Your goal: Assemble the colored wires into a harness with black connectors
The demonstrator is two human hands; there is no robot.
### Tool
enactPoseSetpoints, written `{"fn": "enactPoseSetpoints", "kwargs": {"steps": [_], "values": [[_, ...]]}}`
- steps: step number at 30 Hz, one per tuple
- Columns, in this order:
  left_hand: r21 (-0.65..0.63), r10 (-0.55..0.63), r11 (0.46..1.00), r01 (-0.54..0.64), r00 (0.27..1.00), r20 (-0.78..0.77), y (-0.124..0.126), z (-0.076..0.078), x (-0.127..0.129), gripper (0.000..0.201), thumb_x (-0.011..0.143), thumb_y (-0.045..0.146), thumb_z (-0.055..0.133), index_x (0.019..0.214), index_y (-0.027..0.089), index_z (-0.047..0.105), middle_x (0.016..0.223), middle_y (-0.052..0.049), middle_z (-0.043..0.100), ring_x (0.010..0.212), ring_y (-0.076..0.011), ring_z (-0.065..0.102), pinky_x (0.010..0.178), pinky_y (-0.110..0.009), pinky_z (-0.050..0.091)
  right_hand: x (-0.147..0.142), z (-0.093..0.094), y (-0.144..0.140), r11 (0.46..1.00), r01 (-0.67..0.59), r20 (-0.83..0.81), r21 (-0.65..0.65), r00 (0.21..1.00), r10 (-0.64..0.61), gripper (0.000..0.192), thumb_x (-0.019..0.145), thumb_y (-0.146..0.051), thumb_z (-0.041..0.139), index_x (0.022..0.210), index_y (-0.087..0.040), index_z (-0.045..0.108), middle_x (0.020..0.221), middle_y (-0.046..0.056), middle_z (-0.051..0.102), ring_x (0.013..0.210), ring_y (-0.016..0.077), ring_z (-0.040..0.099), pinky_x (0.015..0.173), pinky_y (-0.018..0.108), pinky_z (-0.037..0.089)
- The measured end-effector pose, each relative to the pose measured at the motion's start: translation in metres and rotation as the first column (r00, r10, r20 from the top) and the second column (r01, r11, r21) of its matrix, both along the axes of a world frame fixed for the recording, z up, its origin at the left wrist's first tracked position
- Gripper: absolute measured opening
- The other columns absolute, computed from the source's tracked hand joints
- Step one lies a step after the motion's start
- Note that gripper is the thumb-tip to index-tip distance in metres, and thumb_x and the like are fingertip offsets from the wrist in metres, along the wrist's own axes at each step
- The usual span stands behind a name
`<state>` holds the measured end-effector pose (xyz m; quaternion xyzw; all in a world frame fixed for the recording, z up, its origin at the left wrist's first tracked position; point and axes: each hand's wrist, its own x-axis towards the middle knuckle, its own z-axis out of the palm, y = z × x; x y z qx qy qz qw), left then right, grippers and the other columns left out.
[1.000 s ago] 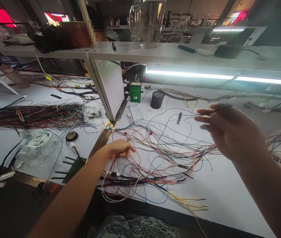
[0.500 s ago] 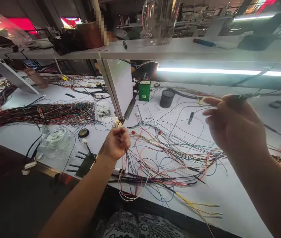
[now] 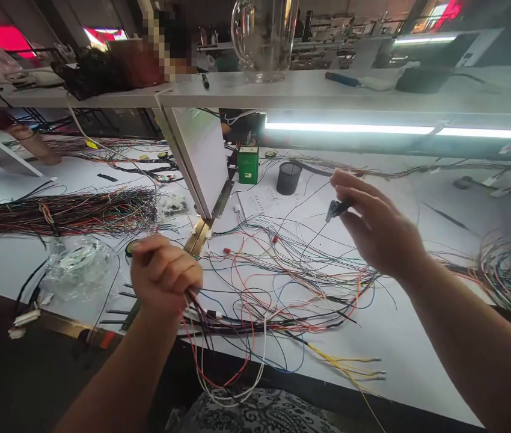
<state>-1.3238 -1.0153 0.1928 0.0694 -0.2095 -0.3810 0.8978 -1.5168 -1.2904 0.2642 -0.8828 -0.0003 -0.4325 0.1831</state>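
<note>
Left hand (image 3: pixel 165 273) is fisted around a bunch of thin multicoloured wires (image 3: pixel 255 282), left of the black mesh cup (image 3: pixel 288 178). Right hand (image 3: pixel 373 225) pinches a small black connector (image 3: pixel 334 208). Wires look light, floppy, tangle-prone; I'd grab near the ends.

Smooth, matt white desk (image 3: pixel 400 337). Thin plastic-coated wires (image 3: pixel 282 282) at the centre, slightly glossy, in red, blue, black, yellow. Crinkled clear plastic bag (image 3: pixel 77 264) at nine o'clock, shiny. Clear glass jug (image 3: pixel 262 36) at twelve o'clock, glossy. Black mesh metal cup (image 3: pixel 288 178) below it. Brushed brass-coloured metal strip (image 3: pixel 196 236) along the desk joint.
</note>
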Motion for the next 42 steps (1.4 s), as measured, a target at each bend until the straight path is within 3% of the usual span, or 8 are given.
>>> {"fn": "enactPoseSetpoints", "kwargs": {"steps": [3,6,7,12,14,20,26,42], "values": [[0.432,-0.075,0.900,0.058,0.997,0.024,-0.003,-0.019,0.009,0.044,0.094,0.044,0.040,0.068,0.020,0.065,0.038,0.010,0.013,0.029,-0.0053,0.004,0.030,-0.019,0.008,0.000,0.019,0.010,0.993,0.103,0.129,-0.066,0.987,-0.094,0.027,0.091,-0.013,0.054,0.113,-0.022,0.064,0.116,0.002,0.067,0.110,0.0203,0.060,0.098,0.044,0.048],[0.840,-0.333,0.517,0.162,0.943,0.023,-0.007,-0.046,0.007,0.063,0.093,0.055,0.035,0.055,0.014,0.063,0.036,0.007,0.020,0.031,-0.0045,0.009,0.033,-0.019,0.005,0.002,0.043,0.019,0.982,-0.080,0.399,0.171,0.917,0.005,0.020,0.092,-0.013,0.053,0.101,-0.024,0.068,0.083,-0.004,0.069,0.070,0.0112,0.066,0.066,0.031,0.055],[0.857,-0.382,0.488,0.167,0.923,0.038,-0.006,-0.052,0.004,0.066,0.092,0.058,0.034,0.052,0.013,0.062,0.036,0.006,0.021,0.031,-0.0046,0.012,0.033,-0.019,0.006,0.002,0.048,0.022,0.960,-0.184,0.452,0.212,0.889,0.071,0.021,0.092,-0.013,0.053,0.100,-0.025,0.067,0.077,-0.006,0.067,0.060,0.0087,0.063,0.055,0.027,0.053],[0.408,-0.310,0.887,0.215,0.933,0.181,0.001,-0.039,-0.016,0.044,0.095,0.048,0.038,0.097,0.020,0.073,0.042,0.010,0.010,0.033,-0.0064,0.006,0.035,-0.021,0.014,0.007,0.034,0.032,0.981,-0.143,0.191,0.130,0.975,0.117,0.022,0.090,-0.013,0.056,0.105,-0.027,0.066,0.090,-0.002,0.067,0.078,0.0120,0.064,0.067,0.031,0.055],[0.228,-0.283,0.944,0.239,0.941,0.184,-0.001,-0.023,-0.020,0.041,0.097,0.042,0.036,0.125,0.022,0.060,0.043,0.011,0.007,0.033,-0.0071,-0.001,0.033,-0.022,0.010,0.013,0.010,0.037,0.991,-0.131,-0.050,0.029,0.990,0.132,0.026,0.091,-0.015,0.054,0.112,-0.027,0.063,0.101,0.000,0.066,0.093,0.0140,0.062,0.083,0.034,0.053],[0.009,-0.221,0.975,0.222,0.966,0.136,-0.011,0.008,-0.016,0.044,0.100,0.039,0.027,0.114,0.017,0.064,0.040,0.012,0.008,0.028,-0.0061,-0.003,0.028,-0.021,0.007,0.036,-0.068,0.061,0.904,-0.427,-0.730,0.028,0.609,0.310,0.025,0.094,-0.017,0.049,0.113,-0.022,0.064,0.100,0.007,0.066,0.086,0.0152,0.061,0.073,0.028,0.050],[0.159,-0.019,0.987,0.024,0.999,-0.035,-0.004,0.005,0.007,0.046,0.101,0.041,0.025,0.096,0.018,0.065,0.041,0.011,0.008,0.031,-0.0072,-0.001,0.029,-0.022,0.005,0.009,-0.063,0.054,0.849,-0.463,-0.845,0.254,0.321,0.428,0.050,0.094,-0.022,0.047,0.144,-0.023,0.036,0.105,0.007,0.066,0.091,0.0163,0.062,0.078,0.029,0.049],[0.427,-0.235,0.885,0.185,0.970,0.067,0.002,-0.014,0.003,0.049,0.100,0.034,0.023,0.093,0.017,0.068,0.043,0.010,0.011,0.033,-0.0073,0.004,0.033,-0.021,0.012,-0.008,-0.083,0.031,0.819,-0.435,-0.739,-0.375,0.673,0.019,0.076,0.080,0.009,0.037,0.145,-0.031,0.031,0.096,0.007,0.057,0.083,0.0189,0.049,0.073,0.034,0.048]]}}
